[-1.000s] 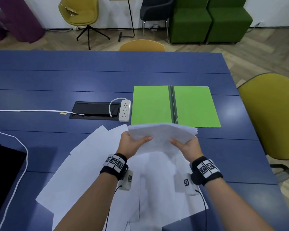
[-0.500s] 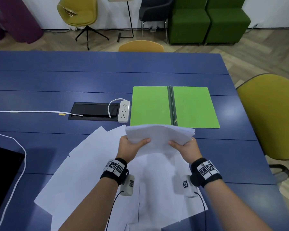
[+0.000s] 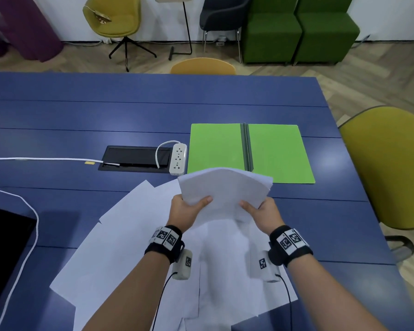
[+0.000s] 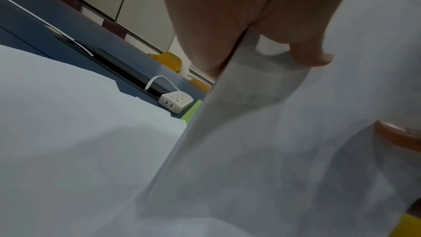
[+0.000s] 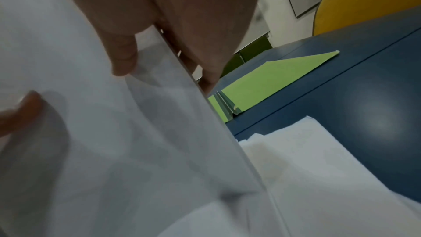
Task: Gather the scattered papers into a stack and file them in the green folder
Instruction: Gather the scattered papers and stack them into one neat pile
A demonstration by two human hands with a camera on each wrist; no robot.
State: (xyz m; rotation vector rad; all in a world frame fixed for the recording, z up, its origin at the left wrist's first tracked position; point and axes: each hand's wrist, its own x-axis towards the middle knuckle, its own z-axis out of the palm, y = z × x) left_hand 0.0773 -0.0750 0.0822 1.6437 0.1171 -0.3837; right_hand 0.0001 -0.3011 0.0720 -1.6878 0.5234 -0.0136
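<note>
Both hands are on the bundle. My left hand (image 3: 189,210) pinches the left edge of the held stack (image 3: 225,189), thumb on top and fingers underneath; my right hand (image 3: 263,213) does the same on the right edge. The left wrist view confirms it — the thumb lies on the upper face while the paper edge runs into the palm. The stack is lifted off the table (image 3: 129,111) and bows upward in the middle, I'd guess because I'm squeezing inward from both sides to square the sheets. Its edges are not flush yet; the far right corner fans out. The green folder (image 3: 273,151) lies open and flat just beyond the stack, spine up the middle, both leaves exposed — a sensible spot, since the bundle only has to travel a little farther away from me. Loose sheets (image 3: 120,247) are spread on the near table under and to the left of my wrists, so gathering isn't finished. The power strip (image 3: 178,158) sits just left of the folder, beside the cable hatch (image 3: 135,158). My call: either tap this bundle square or collect the rest before filing.
</note>
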